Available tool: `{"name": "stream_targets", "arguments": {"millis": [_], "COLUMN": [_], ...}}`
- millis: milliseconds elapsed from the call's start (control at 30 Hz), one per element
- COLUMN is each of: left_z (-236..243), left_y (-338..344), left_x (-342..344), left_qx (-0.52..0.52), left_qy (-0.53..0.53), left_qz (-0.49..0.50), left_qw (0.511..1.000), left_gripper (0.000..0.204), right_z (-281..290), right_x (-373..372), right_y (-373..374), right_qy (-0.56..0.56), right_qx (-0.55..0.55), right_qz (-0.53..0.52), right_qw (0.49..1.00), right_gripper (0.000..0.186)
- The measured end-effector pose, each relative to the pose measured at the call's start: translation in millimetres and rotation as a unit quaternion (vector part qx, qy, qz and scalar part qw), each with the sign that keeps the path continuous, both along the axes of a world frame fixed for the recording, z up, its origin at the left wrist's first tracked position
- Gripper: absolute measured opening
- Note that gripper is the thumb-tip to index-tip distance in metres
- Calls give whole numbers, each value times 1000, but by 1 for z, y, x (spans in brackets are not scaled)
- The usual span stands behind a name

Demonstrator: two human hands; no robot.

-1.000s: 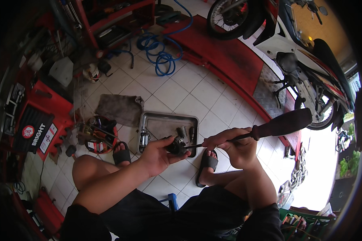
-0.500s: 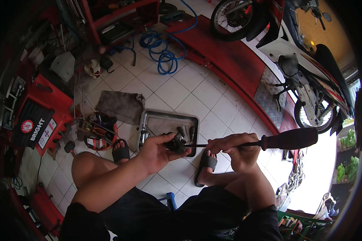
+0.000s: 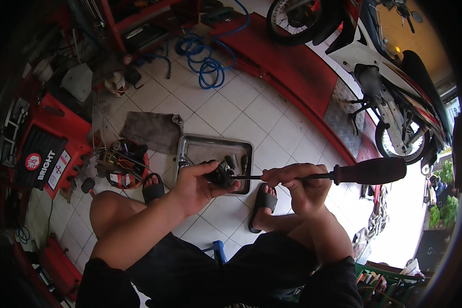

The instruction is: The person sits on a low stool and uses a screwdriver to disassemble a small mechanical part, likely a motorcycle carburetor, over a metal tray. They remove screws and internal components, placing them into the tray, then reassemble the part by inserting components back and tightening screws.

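My left hand [image 3: 189,191] is closed around a small dark metal mechanical part [image 3: 222,175], roughly carburetor-like, with thumb above and fingers below. In my right hand [image 3: 307,192] is a long screwdriver [image 3: 370,171] with a thick dark red handle. The fingers pinch its shaft, and the handle points off to the right. The blade's end meets the right side of the metal part; the exact contact is too small to make out. Under my hands, a metal tray [image 3: 218,139] lies on the floor, holding a metal cylinder [image 3: 232,161] and a dark slim piece [image 3: 245,163].
A grey cloth [image 3: 151,131] lies beyond the tray's left. To the left sit a round red container of tools [image 3: 145,174] and a red toolbox [image 3: 77,159]. A coiled blue hose [image 3: 209,72] lies ahead. Farther right, a motorcycle [image 3: 380,97] stands by a red ramp [image 3: 287,77].
The view has tilted slightly, so the floor and tray appear a little higher. Both hands have shifted slightly, keeping the same hold on the metal part and the screwdriver.
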State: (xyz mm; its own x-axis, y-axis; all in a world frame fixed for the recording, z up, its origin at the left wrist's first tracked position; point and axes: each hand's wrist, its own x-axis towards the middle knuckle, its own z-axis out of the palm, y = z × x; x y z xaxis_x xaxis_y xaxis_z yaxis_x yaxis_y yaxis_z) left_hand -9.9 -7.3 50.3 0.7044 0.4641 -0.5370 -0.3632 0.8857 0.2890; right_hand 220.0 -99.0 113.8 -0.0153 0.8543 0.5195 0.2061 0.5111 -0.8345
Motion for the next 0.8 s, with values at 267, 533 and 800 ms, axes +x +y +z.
{"name": "stream_targets", "arguments": {"millis": [267, 533, 800], "left_z": [-3, -31, -4], "left_y": [11, 67, 63], "left_x": [6, -1, 4], "left_qx": [69, 59, 69], "left_qy": [10, 93, 43], "left_qz": [-9, 187, 186], "left_qw": [998, 976, 979], "left_gripper": [27, 23, 28], "right_z": [21, -103, -387], "right_x": [11, 55, 74], "right_y": [8, 60, 13], "right_qy": [-20, -144, -542], "right_qx": [-44, -342, -545], "right_qz": [77, -179, -102], "right_qw": [996, 911, 632], "right_gripper": [11, 26, 24]}}
